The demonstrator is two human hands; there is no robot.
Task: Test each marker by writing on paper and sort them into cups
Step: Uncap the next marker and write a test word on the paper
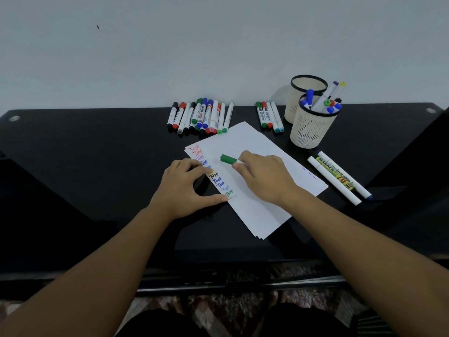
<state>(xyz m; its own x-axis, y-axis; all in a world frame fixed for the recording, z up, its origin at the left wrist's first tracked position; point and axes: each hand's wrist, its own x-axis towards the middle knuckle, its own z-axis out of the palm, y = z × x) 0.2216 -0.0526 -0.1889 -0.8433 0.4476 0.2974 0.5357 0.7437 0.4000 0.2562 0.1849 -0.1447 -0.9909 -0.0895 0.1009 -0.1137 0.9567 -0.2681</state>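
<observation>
A white sheet of paper (252, 147) lies tilted on the black table, with a column of coloured "Test" words down its left edge. My right hand (264, 178) grips a green marker (228, 159) over the paper; its green end points up and left. My left hand (184, 188) rests on the paper's left edge, fingers and thumb spread on it. A pile of several markers (200, 116) lies behind the paper. Two cream mesh cups stand at the right: the near cup (309, 128) holds several markers, the far cup (308, 86) looks empty.
Several markers in a small row (269, 116) lie between the pile and the cups. Three long markers (337, 178) lie to the right of the paper. The black table (85, 154) ends at a white wall behind; my knees show below its front edge.
</observation>
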